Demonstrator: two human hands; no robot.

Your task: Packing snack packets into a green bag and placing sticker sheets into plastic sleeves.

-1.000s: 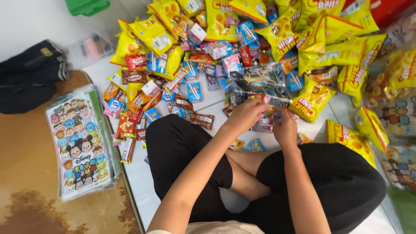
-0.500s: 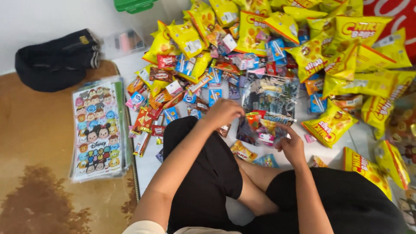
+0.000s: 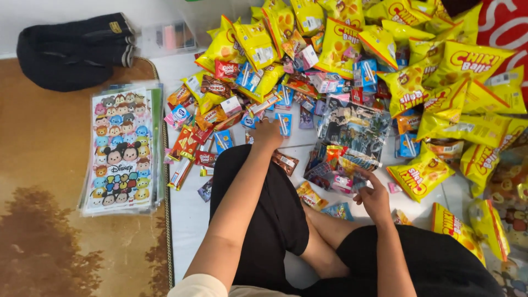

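Left hand (image 3: 268, 133) mid-frame, reaching onto small packets (image 3: 283, 122), grip hidden. Right hand (image 3: 374, 196) right of centre, grasping clear bag (image 3: 341, 170) of snacks.

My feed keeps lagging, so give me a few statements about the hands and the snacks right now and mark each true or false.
1. The left hand reaches into the small snack packets on the floor. True.
2. The right hand holds a clear bag of snacks. True.
3. The stack of cartoon-printed bags lies on the person's right. False: it lies on their left, on the brown mat.
4. The big puffed bags are mostly green. False: the yellow snack bags are yellow.
5. Both hands rest in the lap. False: both are out over the snacks.
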